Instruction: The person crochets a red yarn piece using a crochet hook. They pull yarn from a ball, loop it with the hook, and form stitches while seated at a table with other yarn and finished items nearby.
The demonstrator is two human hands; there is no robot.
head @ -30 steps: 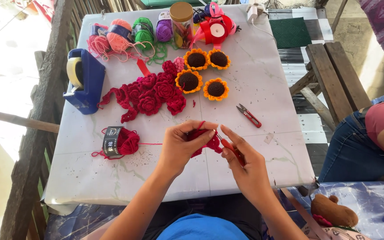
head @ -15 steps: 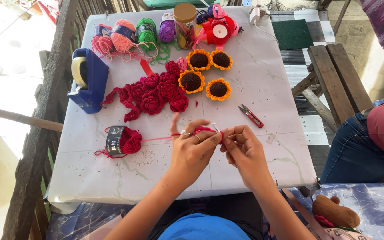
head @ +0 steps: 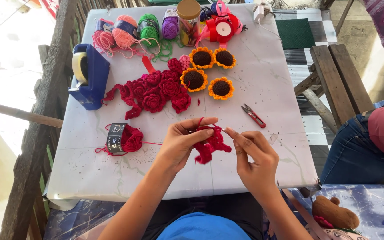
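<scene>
White table (head: 263,89), near its front edge: the left hand (head: 178,144) pinches a red crochet piece (head: 210,144), its long axis hanging down towards the person, and the right hand (head: 254,155) grips a hook at it. Since half a second ago the hands have parted slightly, letting the piece hang lower.

Red crochet piece (head: 210,144) is hanging between both hands, just above the table (head: 263,89) near its front edge. It is a small ruffled strip of dark red yarn, curling and drooping down at its lower left end. Its upper part is being pinched under the left thumb and fingers, its right edge sitting at the right fingertips. Thin red yarn strand (head: 152,143) is running left from it to the red yarn ball (head: 130,138), which is lying on the table with a dark paper band around it.
</scene>
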